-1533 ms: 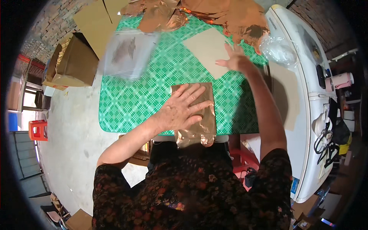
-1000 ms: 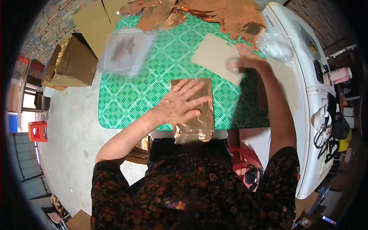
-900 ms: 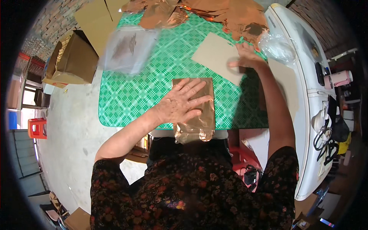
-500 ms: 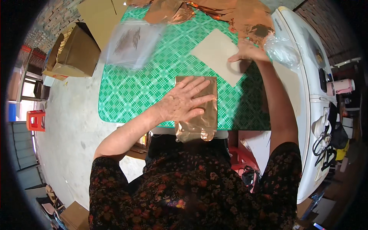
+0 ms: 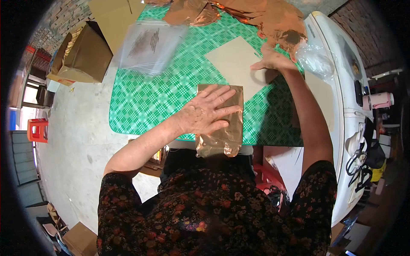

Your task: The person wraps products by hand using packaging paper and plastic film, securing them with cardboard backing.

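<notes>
My left hand (image 5: 208, 109) lies flat, fingers spread, on a shiny copper-coloured foil bag (image 5: 234, 123) at the table's near edge. The bag's crinkled lower end hangs past that edge toward me. Beyond it, to the right, a beige sheet of card (image 5: 232, 59) lies at a slant. My right hand (image 5: 273, 59) is at the card's right side, thumb apart from the fingers, with nothing seen in its grip. Whether it touches the card I cannot tell. Its fingertips are beside a heap of loose copper-coloured foil (image 5: 277, 21) along the far edge.
Clear plastic bags (image 5: 149, 47) lie at the table's far left on the green checked cloth (image 5: 145, 98). Crumpled clear plastic (image 5: 316, 57) sits by the white fridge (image 5: 337, 85) on the right. An open cardboard box (image 5: 87, 55) and a red stool (image 5: 38, 130) stand on the left.
The beige card has slid a little left and toward me. My right hand has shifted slightly left, while my left hand stays flat on the foil bag.
</notes>
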Motion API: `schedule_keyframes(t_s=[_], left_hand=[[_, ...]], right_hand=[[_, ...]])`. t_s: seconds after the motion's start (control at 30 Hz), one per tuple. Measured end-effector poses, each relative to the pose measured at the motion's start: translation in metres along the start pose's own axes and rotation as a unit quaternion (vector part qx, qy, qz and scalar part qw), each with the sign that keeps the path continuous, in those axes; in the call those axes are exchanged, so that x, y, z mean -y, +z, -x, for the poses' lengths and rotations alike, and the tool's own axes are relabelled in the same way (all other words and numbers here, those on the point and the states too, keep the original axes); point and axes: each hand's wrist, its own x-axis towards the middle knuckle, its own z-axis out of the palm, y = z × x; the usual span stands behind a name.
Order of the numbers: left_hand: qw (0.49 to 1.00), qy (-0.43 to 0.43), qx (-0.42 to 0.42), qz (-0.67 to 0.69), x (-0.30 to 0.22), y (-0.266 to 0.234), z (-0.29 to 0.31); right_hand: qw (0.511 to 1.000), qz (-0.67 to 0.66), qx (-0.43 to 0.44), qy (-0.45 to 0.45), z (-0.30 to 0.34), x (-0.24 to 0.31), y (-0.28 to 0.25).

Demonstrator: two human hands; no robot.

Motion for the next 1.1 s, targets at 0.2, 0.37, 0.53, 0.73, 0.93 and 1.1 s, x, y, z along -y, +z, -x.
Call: schedule_keyframes(t_s=[0.2, 0.37, 0.53, 0.73, 0.93, 1.1], left_hand=[[1.000, 0.009, -0.025, 0.013, 0.000, 0.002, -0.005], [1.000, 0.007, -0.006, -0.007, 0.000, 0.000, -0.002], [1.000, -0.004, -0.006, -0.002, 0.001, 0.003, 0.002], [1.000, -0.005, -0.009, 0.012, 0.000, 0.003, 0.001], [1.000, -0.003, -0.017, 0.025, 0.001, 0.006, 0.002], [0.999, -0.005, -0.012, 0.037, 0.002, 0.006, 0.002]], right_hand=[[0.975, -0.215, 0.044, -0.044, -0.009, -0.033, 0.007], [0.957, -0.274, -0.056, -0.074, -0.014, -0.045, -0.015], [0.891, -0.437, -0.113, -0.041, -0.004, -0.018, -0.053], [0.930, -0.247, -0.167, -0.213, -0.001, 0.017, -0.031], [0.926, -0.267, -0.147, -0.223, 0.001, 0.030, -0.027], [0.930, -0.287, -0.068, -0.219, 0.001, 0.025, -0.027]])
